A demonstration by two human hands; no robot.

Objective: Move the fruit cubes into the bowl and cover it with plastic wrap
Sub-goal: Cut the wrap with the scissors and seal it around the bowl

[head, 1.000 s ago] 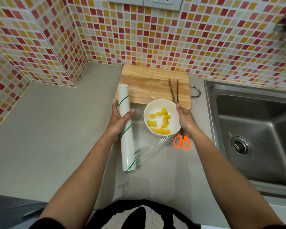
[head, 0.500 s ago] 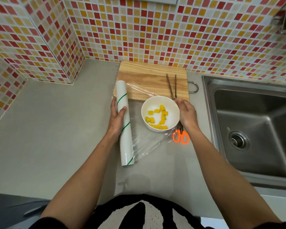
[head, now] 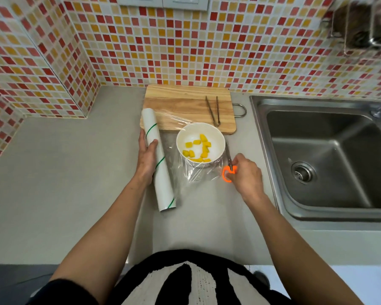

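Two grips — left hand (head: 147,158) roll (head: 158,160), right hand (head: 246,176) scissors (head: 229,170).

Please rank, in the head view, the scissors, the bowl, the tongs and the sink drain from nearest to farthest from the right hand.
1. scissors: at the right hand's fingertips.
2. bowl: to its left.
3. sink drain: to its right, in the basin.
4. tongs: beyond, on the cutting board.

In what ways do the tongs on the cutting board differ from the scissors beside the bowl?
The tongs lie untouched on the cutting board; the scissors lie on the counter, where the right hand grips their handles. The tongs are plain dark metal throughout, while the scissors have bright orange handle loops. The tongs' two arms lie spread apart; the scissors' blades look closed together. Both are slim two-armed tools to the right of the bowl.
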